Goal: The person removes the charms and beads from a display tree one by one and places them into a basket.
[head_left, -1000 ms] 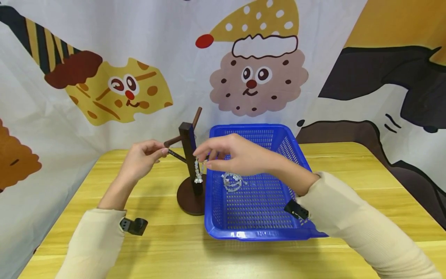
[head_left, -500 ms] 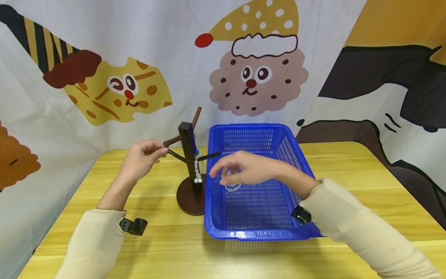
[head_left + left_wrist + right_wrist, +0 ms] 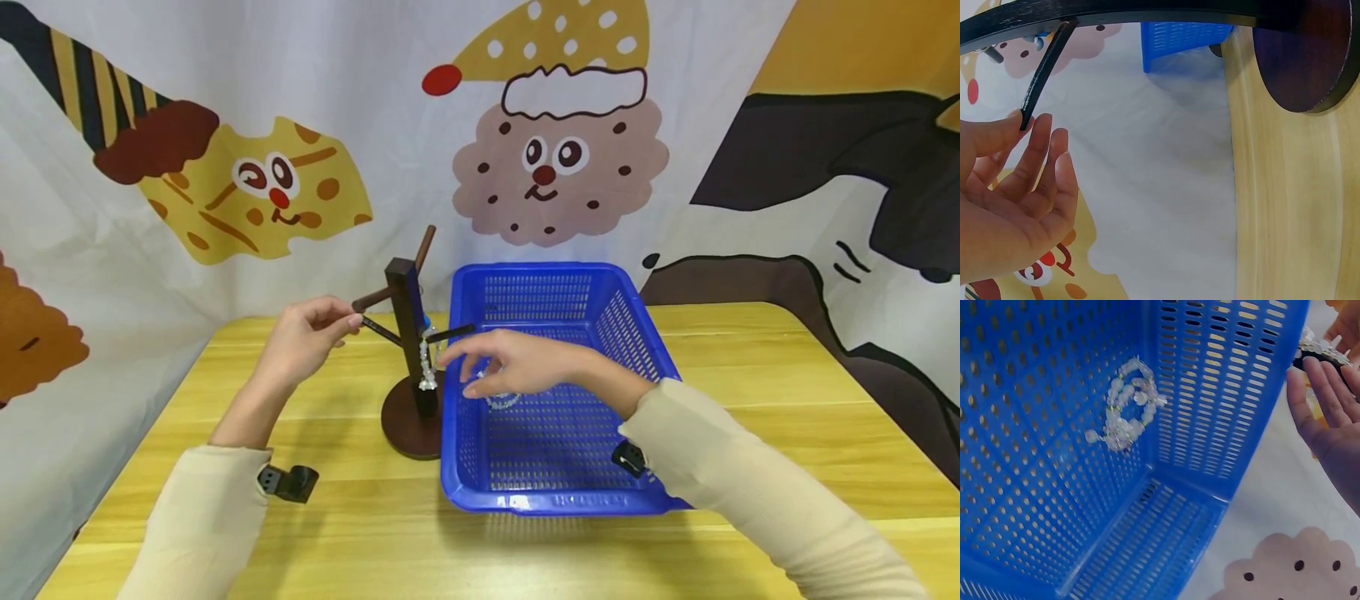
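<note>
A dark wooden jewelry stand (image 3: pixel 406 308) with a round base stands left of the blue basket. My left hand (image 3: pixel 300 342) pinches the tip of its black left peg (image 3: pixel 1044 72) between thumb and index finger, the other fingers loosely bent. A beaded bracelet (image 3: pixel 425 362) of pale clear beads hangs from the right peg (image 3: pixel 452 332). My right hand (image 3: pixel 521 362) is over the basket's left side, palm down, fingers loosely bent, its index fingertip right beside the hanging bracelet. More pale beaded bracelets (image 3: pixel 1125 403) lie on the basket floor, partly hidden by that hand in the head view.
The blue plastic basket (image 3: pixel 525 504) has perforated walls, and its left rim is close to the stand's base (image 3: pixel 408 429). Two brown upper pegs (image 3: pixel 425 247) stick out near the stand's top. A cartoon-printed cloth (image 3: pixel 408 150) hangs behind the yellow wooden table (image 3: pixel 360 517).
My right hand has left the right peg, moved right over the basket, then come slightly back left toward the bracelet, which stays hanging. The left hand keeps its pinch on the peg.
</note>
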Available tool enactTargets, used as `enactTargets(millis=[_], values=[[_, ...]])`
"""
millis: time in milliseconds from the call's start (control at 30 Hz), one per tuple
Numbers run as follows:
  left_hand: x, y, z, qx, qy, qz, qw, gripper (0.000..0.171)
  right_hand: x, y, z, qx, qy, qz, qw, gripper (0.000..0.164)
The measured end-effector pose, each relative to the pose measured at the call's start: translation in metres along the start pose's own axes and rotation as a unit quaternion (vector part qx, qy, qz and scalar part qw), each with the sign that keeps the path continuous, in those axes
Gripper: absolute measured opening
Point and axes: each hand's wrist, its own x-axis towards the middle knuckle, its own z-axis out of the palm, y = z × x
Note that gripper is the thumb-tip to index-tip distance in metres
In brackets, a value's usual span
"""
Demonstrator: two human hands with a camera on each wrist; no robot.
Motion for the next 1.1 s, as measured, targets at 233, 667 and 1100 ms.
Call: enactTargets(millis=[233,667,1100], values=[[0.001,-0.001,0.0,0.001,0.001,0.006,1.0,0.026,0.008,0.007,0.003,0.021,0.009,-0.008,1.0,0.048],[0.002,-0.001,0.0,0.005,0.006,0.019,0.9998,0.023,0.017,0.01,0.005,0.056,0.013,0.0,0.998,0.047],[0.001,0.0,0.001,0.004,0.002,0.014,0.9999,0.022,0.023,0.01,0.012,0.072,0.003,0.003,0.997,0.029]])
